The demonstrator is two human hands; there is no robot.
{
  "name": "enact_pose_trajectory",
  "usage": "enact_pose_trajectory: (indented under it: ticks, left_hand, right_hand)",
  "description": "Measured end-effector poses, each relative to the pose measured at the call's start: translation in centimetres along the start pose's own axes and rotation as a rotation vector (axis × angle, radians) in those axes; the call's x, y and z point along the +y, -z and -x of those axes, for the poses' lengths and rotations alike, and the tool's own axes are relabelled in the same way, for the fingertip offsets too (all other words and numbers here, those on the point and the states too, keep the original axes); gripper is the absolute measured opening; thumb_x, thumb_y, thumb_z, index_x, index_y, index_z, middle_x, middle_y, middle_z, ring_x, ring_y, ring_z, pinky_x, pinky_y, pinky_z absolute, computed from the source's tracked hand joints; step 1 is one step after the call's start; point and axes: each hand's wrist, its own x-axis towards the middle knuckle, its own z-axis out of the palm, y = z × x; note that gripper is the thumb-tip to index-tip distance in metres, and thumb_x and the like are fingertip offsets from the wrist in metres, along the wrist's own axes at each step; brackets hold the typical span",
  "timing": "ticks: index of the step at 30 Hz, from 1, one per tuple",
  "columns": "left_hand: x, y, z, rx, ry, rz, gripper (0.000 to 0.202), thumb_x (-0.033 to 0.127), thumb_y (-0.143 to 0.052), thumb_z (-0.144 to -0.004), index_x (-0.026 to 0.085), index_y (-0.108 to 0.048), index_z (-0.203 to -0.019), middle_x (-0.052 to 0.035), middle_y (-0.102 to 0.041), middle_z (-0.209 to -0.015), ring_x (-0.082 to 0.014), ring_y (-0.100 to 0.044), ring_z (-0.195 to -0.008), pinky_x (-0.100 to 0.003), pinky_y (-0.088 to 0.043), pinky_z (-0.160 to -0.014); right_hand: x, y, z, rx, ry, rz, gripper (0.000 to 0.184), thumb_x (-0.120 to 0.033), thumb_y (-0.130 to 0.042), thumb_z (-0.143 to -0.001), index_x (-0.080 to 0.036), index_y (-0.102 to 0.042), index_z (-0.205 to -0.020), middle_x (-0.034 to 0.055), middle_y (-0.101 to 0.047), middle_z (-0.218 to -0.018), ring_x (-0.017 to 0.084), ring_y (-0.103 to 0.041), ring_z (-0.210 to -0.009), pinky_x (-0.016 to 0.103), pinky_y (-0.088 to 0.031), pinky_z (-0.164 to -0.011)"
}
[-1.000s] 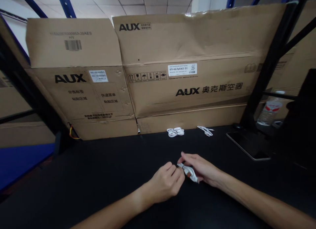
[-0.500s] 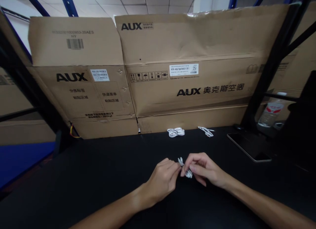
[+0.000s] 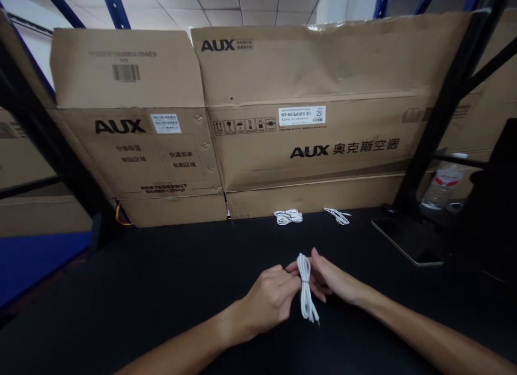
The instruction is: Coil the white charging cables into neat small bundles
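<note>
A white cable is folded into a narrow bundle, with a thin dark tie around its middle. It hangs nearly upright above the black table, its plug end pointing down. My left hand is closed, thumb and fingers pinching at the tied middle from the left side. Behind and to the right of the bundle is my right hand, thumb raised and fingers apart, some of them reaching behind the cable toward my left fingertips. Whether those fingers press on the cable is hidden.
Two more white cable bundles, a wider one and a thinner one, lie along the back of the black table. A phone and a plastic bottle are at the right. Cardboard walls off the back.
The cable bundle has turned from mostly covered by my fingers to hanging lengthwise in view. My right hand has opened its fingers and moved behind the bundle; my left hand keeps its pinch.
</note>
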Motion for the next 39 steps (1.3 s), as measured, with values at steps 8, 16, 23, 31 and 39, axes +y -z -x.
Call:
enact_pose_trajectory:
  ticks: [8,16,23,31,39]
  left_hand:
    - [-0.9,-0.4,-0.2,0.068,0.32,0.1,0.024,0.008,-0.043,-0.085,0.017,-0.063,-0.075,-0.0022,-0.065,-0.068,-0.0136,-0.058,-0.059,-0.024,-0.044,-0.06]
    - [-0.4,0.6,-1.1,0.216,0.443,0.192,0.025,0.016,-0.046,-0.089,0.016,-0.062,-0.07,0.0009,-0.059,-0.059,-0.01,-0.05,-0.049,-0.021,-0.038,-0.05]
    - [-0.1,0.0,-0.8,0.071,0.329,0.225,0.024,0.011,-0.048,-0.087,0.018,-0.066,-0.073,0.0001,-0.065,-0.064,-0.0116,-0.056,-0.056,-0.022,-0.043,-0.06]
    - [-1.2,-0.4,-0.7,0.037,0.606,0.377,0.026,0.019,-0.045,-0.091,0.015,-0.064,-0.074,0.0025,-0.061,-0.057,-0.0097,-0.056,-0.048,-0.018,-0.041,-0.049]
    - [-1.2,-0.5,-0.3,-0.029,0.252,-0.112,0.018,0.013,-0.045,-0.09,0.016,-0.061,-0.084,-0.0048,-0.062,-0.078,-0.0178,-0.058,-0.07,-0.03,-0.047,-0.066]
  right_hand:
    - [-1.5,-0.3,1.0,0.072,0.39,0.283,0.04,-0.046,-0.037,-0.093,-0.025,-0.059,-0.119,0.0074,-0.044,-0.113,0.012,-0.049,-0.079,0.032,-0.043,-0.081]
    - [-0.3,-0.8,0.1,0.341,0.18,0.373,0.049,-0.05,-0.033,-0.093,-0.019,-0.07,-0.084,0.005,-0.041,-0.105,0.012,-0.047,-0.073,0.032,-0.042,-0.076]
    - [0.1,-0.4,-0.6,0.188,0.109,0.11,0.043,-0.054,-0.04,-0.089,-0.018,-0.06,-0.101,0.0036,-0.05,-0.092,0.013,-0.05,-0.07,0.026,-0.045,-0.064]
    - [-0.3,-0.6,-0.6,0.207,0.247,0.407,0.025,-0.03,-0.04,-0.094,-0.019,-0.059,-0.105,0.0023,-0.062,-0.083,0.014,-0.055,-0.071,0.025,-0.042,-0.068]
    - [0.3,-0.1,-0.6,0.169,0.195,0.861,0.03,-0.026,-0.034,-0.094,-0.017,-0.062,-0.097,0.0071,-0.066,-0.084,0.019,-0.06,-0.074,0.028,-0.042,-0.07]
